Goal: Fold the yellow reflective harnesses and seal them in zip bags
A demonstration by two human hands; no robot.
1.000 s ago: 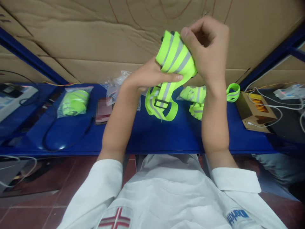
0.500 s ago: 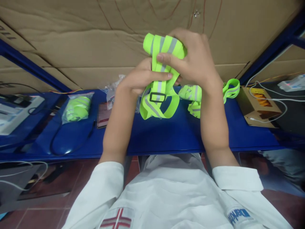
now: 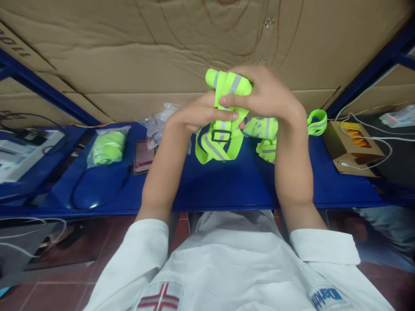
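Observation:
A neon-yellow reflective strap (image 3: 223, 86) with grey stripes and a black buckle is bunched up between both hands above the blue shelf (image 3: 227, 185). My left hand (image 3: 201, 113) grips it from the left, thumb across the front. From the right, my right hand (image 3: 269, 95) closes over the folded top. Loose loops of the strap hang down to the shelf. A second reflective strap (image 3: 269, 134) lies on the shelf behind my right forearm, partly hidden.
A clear bag with a packed strap (image 3: 106, 147) lies at the left, empty plastic bags (image 3: 158, 123) behind my left arm. A small open cardboard box (image 3: 352, 149) with white cables sits at the right. A cardboard wall (image 3: 129, 56) backs the shelf.
Both hands have lowered with the strap. The right hand has folded down over the bundle, which is now more tightly bunched, with shorter loops hanging.

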